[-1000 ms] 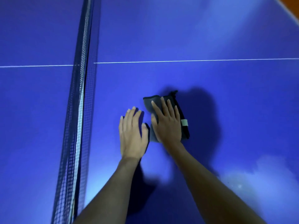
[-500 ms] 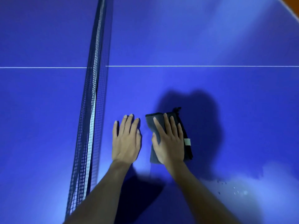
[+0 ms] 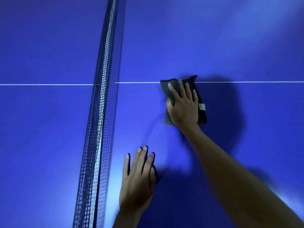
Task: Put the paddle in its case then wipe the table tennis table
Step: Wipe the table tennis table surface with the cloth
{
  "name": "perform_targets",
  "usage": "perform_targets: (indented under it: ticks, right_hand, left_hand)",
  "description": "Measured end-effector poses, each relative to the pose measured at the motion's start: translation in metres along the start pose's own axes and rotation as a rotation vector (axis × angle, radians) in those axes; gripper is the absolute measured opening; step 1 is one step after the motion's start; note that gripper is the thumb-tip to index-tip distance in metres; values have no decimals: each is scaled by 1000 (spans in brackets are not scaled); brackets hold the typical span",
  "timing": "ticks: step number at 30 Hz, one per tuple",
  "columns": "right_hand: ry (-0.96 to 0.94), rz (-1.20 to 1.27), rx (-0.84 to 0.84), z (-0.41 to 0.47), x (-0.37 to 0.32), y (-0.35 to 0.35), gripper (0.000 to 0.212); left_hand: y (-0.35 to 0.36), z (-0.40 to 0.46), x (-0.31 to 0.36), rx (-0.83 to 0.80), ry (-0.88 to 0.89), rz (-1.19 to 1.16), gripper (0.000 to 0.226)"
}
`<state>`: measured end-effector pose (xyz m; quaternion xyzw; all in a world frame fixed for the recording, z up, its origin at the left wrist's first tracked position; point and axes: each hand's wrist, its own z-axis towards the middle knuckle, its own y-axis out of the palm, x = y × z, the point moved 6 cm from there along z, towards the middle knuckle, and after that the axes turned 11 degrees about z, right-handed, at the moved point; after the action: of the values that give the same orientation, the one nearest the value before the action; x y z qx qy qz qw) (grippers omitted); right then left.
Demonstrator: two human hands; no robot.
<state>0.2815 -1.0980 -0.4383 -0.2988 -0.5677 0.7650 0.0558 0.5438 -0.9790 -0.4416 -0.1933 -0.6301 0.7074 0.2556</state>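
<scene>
Grey cloth (image 3: 171, 102) lay under the flat, straight-fingered right hand (image 3: 183, 107), wiping at one o'clock from the open left hand (image 3: 138, 180) (paddle unseen), much blue bench (image 3: 230, 38) seemingly left.

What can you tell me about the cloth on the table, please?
The cloth is dark grey, soft-looking and folded into a rough rectangle, with a darker edge and a small pale tag on its right side. It lies flat on the blue table, its far end crossing the white line, to the right of the net. The right hand presses on it with straight, spread fingers, covering its middle. The left hand rests apart from it.
</scene>
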Motion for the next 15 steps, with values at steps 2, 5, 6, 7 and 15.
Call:
perform_targets:
  ticks: [2, 5, 6, 7, 15]
  right_hand:
    - [-13, 14, -15, 14, 1, 5, 58]
    - [-16, 20, -47, 19, 1, 7, 61]
    - [-12, 19, -54, 15, 1, 6, 62]
    - [-12, 19, -56, 9, -1, 6, 63]
    - [-102, 36, 5, -142, -45, 0, 53]
  left_hand:
    - [2, 0, 1, -9, 10, 2, 45]
    - [-1, 1, 1, 19, 26, -12, 45]
    - [-3, 1, 1, 22, 25, -33, 45]
    - [-4, 1, 0, 18, 22, -61, 45]
    - [-14, -1, -15, 29, -106, -341, 48]
